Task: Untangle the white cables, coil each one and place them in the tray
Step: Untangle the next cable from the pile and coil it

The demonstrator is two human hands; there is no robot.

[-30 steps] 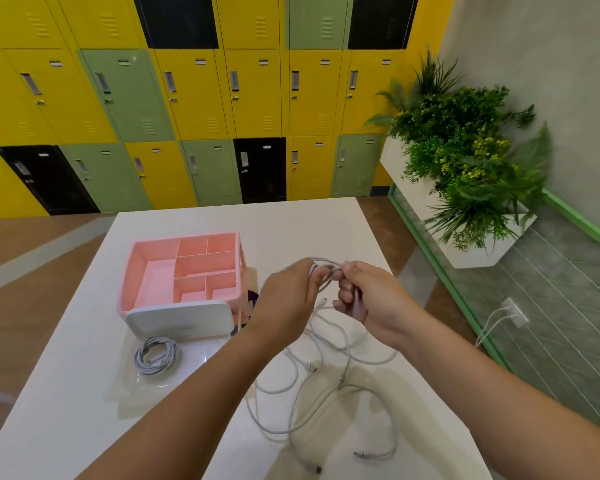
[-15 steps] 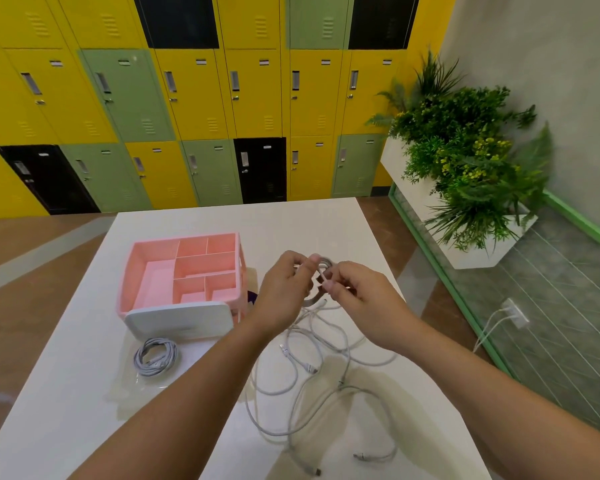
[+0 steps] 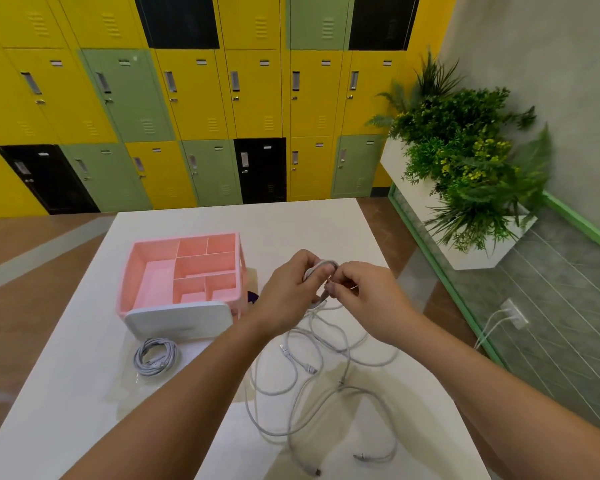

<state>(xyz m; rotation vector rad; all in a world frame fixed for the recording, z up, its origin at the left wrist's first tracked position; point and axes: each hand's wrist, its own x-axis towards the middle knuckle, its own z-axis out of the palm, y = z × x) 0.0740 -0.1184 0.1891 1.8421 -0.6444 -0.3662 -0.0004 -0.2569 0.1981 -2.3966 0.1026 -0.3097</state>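
My left hand [image 3: 289,289] grips a small coil of white cable [image 3: 321,266] above the table, just right of the pink tray [image 3: 184,271]. My right hand [image 3: 364,292] pinches the same cable at the coil. From the hands the cable hangs down into a loose tangle of white cables [image 3: 312,382] spread over the table in front of me. A finished coiled cable [image 3: 155,356] lies on the table just in front of the tray's white front. The tray has several compartments with nothing visible in them.
The white table [image 3: 66,410] ends near the far lockers and at the right, where the floor drops away. A planter with green plants [image 3: 465,168] stands at the right wall. A wall socket [image 3: 513,311] with white leads sits low on the right.
Both hands have drawn closer together and slightly lower, winding more cable onto the small coil. The loose tangle on the table has shifted a little toward the hands.
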